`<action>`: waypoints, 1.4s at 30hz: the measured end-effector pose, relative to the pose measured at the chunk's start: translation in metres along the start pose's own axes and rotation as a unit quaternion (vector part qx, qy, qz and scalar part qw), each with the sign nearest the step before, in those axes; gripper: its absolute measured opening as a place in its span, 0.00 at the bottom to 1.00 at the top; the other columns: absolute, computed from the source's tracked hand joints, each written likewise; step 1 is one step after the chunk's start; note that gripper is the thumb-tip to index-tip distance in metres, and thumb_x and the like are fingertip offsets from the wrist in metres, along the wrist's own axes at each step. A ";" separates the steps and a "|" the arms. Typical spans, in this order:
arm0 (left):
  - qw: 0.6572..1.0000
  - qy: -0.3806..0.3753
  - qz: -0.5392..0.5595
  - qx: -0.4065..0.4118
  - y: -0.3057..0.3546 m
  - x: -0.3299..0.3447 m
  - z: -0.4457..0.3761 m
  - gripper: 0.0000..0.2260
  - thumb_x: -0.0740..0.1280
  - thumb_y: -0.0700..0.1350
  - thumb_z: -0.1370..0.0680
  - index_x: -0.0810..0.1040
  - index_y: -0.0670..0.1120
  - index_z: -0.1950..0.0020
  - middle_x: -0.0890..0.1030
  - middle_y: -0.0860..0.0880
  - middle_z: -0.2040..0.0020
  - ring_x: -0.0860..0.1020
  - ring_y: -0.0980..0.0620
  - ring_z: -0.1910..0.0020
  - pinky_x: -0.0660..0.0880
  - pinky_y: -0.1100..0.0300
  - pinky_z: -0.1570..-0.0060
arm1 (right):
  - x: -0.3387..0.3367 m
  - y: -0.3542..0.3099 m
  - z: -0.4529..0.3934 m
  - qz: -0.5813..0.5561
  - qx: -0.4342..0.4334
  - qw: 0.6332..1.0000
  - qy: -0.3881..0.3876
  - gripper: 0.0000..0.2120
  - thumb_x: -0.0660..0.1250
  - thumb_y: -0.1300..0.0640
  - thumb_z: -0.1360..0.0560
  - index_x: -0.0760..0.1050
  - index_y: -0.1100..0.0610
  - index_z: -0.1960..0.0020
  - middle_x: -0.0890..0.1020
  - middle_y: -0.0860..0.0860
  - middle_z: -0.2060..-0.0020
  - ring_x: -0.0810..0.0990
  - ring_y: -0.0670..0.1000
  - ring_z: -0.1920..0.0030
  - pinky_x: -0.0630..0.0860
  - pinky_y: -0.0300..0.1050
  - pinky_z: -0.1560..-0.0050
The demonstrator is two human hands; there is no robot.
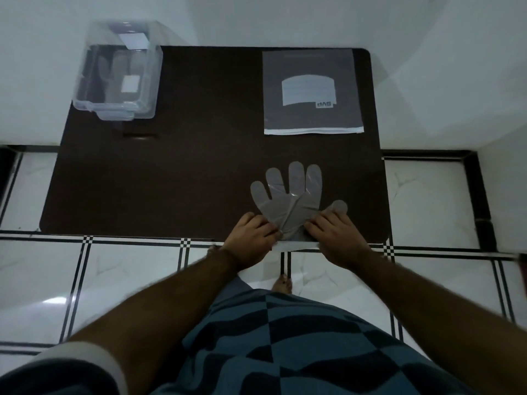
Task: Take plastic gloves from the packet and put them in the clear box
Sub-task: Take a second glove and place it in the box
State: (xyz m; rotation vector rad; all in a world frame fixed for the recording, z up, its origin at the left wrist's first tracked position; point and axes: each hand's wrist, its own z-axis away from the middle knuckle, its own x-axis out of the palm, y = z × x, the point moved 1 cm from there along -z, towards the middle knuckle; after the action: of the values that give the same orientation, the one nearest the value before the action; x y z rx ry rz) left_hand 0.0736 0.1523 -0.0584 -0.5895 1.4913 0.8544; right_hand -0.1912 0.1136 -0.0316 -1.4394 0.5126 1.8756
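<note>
A thin translucent plastic glove [288, 195] lies flat near the front edge of the dark table [185, 172], fingers pointing away from me, its cuff hanging over the edge. My left hand [251, 238] pinches the glove's cuff on its left side. My right hand [336, 238] pinches the cuff's right side, just below the glove's thumb. The grey packet [312, 92] with a white label lies flat at the back right. The clear box [119, 72] stands at the back left corner with its lid tipped up; at least one glove shows inside.
White walls close in behind and on both sides of the table. The floor [128, 280] under me is white tile with black lines. One bare foot [282, 283] shows below the table's front edge.
</note>
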 end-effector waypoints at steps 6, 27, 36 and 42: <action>0.994 0.044 0.076 -0.063 0.000 -0.013 0.000 0.11 0.73 0.47 0.20 0.86 0.52 0.37 0.86 0.52 0.39 0.80 0.45 0.38 0.75 0.44 0.38 | 0.003 0.003 0.005 0.018 -0.060 0.997 0.053 0.19 0.75 0.51 0.24 0.80 0.52 0.35 0.84 0.55 0.36 0.81 0.58 0.34 0.73 0.64 0.29; 0.699 0.234 0.611 -0.288 -0.212 -0.248 -0.005 0.09 0.72 0.47 0.17 0.88 0.41 0.47 0.86 0.38 0.52 0.84 0.41 0.52 0.81 0.46 0.49 | -0.293 -0.033 -0.211 -0.535 0.094 0.827 0.146 0.05 0.72 0.66 0.21 0.85 0.65 0.46 0.88 0.62 0.52 0.86 0.53 0.53 0.84 0.46 0.45; 0.729 0.236 0.556 -0.322 -0.356 -0.291 0.021 0.13 0.70 0.48 0.16 0.88 0.40 0.44 0.89 0.40 0.48 0.85 0.47 0.50 0.77 0.53 0.50 | -0.358 -0.101 -0.335 -0.520 0.133 0.832 0.139 0.07 0.70 0.66 0.20 0.85 0.64 0.45 0.88 0.61 0.54 0.86 0.51 0.60 0.80 0.35 0.65; 0.756 0.229 0.520 -0.325 -0.451 -0.308 0.026 0.10 0.71 0.46 0.16 0.89 0.42 0.46 0.90 0.48 0.54 0.85 0.53 0.58 0.79 0.59 0.56 | -0.377 -0.130 -0.420 -0.496 0.144 0.840 0.166 0.04 0.73 0.63 0.22 0.87 0.60 0.50 0.89 0.53 0.55 0.87 0.47 0.57 0.79 0.36 0.62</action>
State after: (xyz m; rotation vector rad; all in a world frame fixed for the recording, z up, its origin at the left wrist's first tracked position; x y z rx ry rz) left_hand 0.4785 -0.1336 0.1720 -0.4345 1.9687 2.3019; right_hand 0.2337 -0.1949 0.2129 -1.4122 0.1188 0.6962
